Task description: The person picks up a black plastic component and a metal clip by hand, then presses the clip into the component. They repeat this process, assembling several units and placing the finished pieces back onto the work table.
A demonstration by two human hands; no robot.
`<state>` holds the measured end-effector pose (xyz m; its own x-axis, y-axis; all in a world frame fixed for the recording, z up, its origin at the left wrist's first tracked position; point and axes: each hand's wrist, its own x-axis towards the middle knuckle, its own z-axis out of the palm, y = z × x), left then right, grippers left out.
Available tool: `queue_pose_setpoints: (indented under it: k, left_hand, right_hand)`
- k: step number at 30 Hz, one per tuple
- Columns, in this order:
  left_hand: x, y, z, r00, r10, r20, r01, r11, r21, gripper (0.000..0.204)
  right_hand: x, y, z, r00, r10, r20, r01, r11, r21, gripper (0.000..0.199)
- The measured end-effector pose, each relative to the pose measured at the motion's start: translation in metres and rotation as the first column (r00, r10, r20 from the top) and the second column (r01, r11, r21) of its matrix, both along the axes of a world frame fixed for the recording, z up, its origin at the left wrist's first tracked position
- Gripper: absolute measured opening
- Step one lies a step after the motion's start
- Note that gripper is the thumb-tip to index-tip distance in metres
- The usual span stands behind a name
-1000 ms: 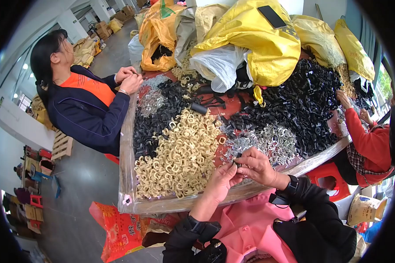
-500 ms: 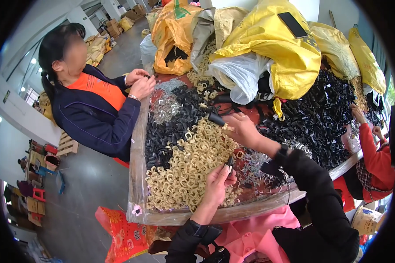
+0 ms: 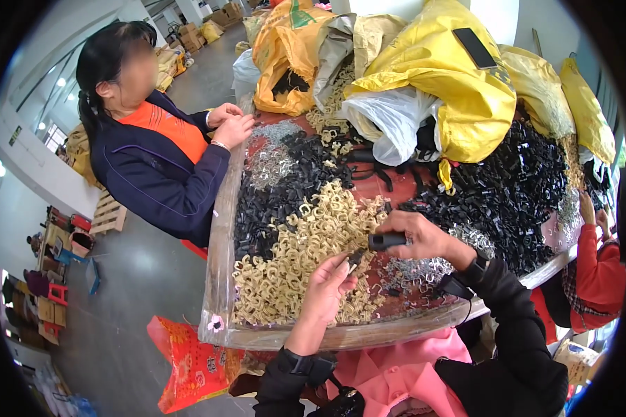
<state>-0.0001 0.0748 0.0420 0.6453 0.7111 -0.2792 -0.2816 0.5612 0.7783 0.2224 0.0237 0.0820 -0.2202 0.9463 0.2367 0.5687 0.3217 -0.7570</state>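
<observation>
My left hand is closed, pinching a small black plastic piece between thumb and fingers over the near part of the pile. Close to its right, my right hand grips a stubby black cylindrical tool. The tool's left end is beside the small piece; whether they touch I cannot tell. Below and left of both hands spreads a heap of beige ring-shaped plastic parts. Small silvery metal bits lie under my right wrist.
Black plastic parts cover the table's right side. Yellow sacks stand along the back, one carrying a phone. The table has a raised wooden rim. One co-worker stands at the left; another person's red sleeve is at the right.
My right hand has come back toward me with the black cylindrical tool, from the beige heap's far edge to beside my left hand. My left hand has shifted slightly left, still pinching the piece.
</observation>
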Motion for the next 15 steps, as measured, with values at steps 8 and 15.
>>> queue_pose_setpoints:
  k: [8, 15]
  left_hand:
    - [0.002, -0.045, 0.02, 0.969, -0.243, -0.049, 0.246, 0.965, 0.085, 0.027]
    - [0.005, -0.074, 0.022, 0.979, -0.152, -0.133, 0.182, 0.951, 0.249, 0.027]
  right_hand:
    - [-0.023, -0.068, 0.019, 0.996, 0.061, -0.065, -0.051, 0.988, 0.144, 0.039]
    - [-0.034, -0.104, 0.018, 0.995, -0.039, -0.095, 0.054, 0.986, 0.157, 0.04]
